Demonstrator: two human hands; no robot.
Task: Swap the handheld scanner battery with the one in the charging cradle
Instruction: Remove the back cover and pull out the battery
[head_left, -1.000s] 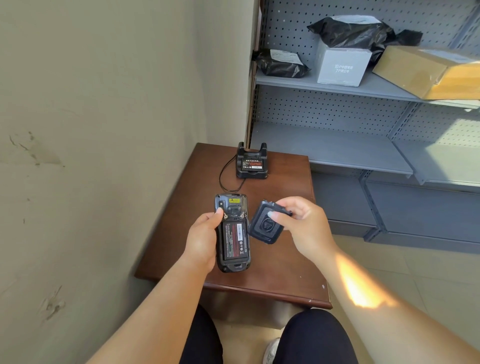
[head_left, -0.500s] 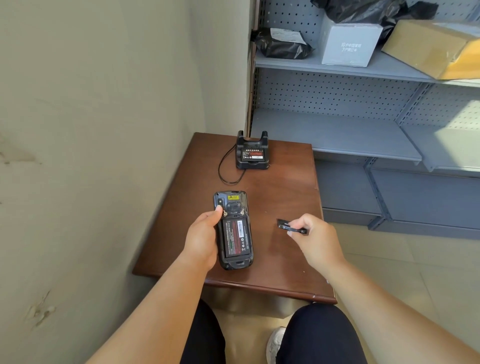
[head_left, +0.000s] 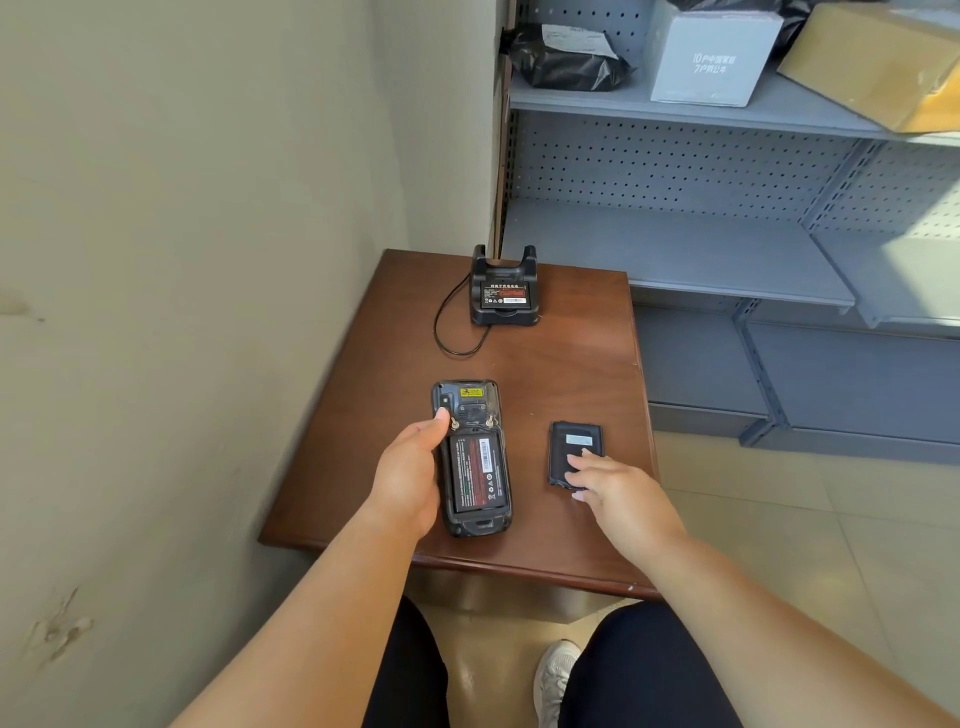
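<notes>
The black handheld scanner (head_left: 471, 457) is face down over the brown table (head_left: 566, 364), its back uncovered, showing a black battery (head_left: 477, 475) with red print in its bay. My left hand (head_left: 410, 475) grips the scanner's left side. The black battery cover (head_left: 574, 449) lies flat on the table to the right, inner side up. My right hand (head_left: 615, 491) rests its fingertips on the cover's near end, fingers spread. At the table's far side the black charging cradle (head_left: 503, 288) holds a second battery (head_left: 504, 297) with a red and white label.
A black cable (head_left: 447, 332) loops left of the cradle. A beige wall runs along the left. Grey metal shelving (head_left: 675, 244) stands right and behind, with a black bag (head_left: 566, 57), a white box (head_left: 711, 57) and a cardboard box (head_left: 883, 67). My knees and a shoe sit below the table's near edge.
My right hand carried the battery cover away from the scanner to the right and laid it flat on the table. My left hand kept its hold on the scanner.
</notes>
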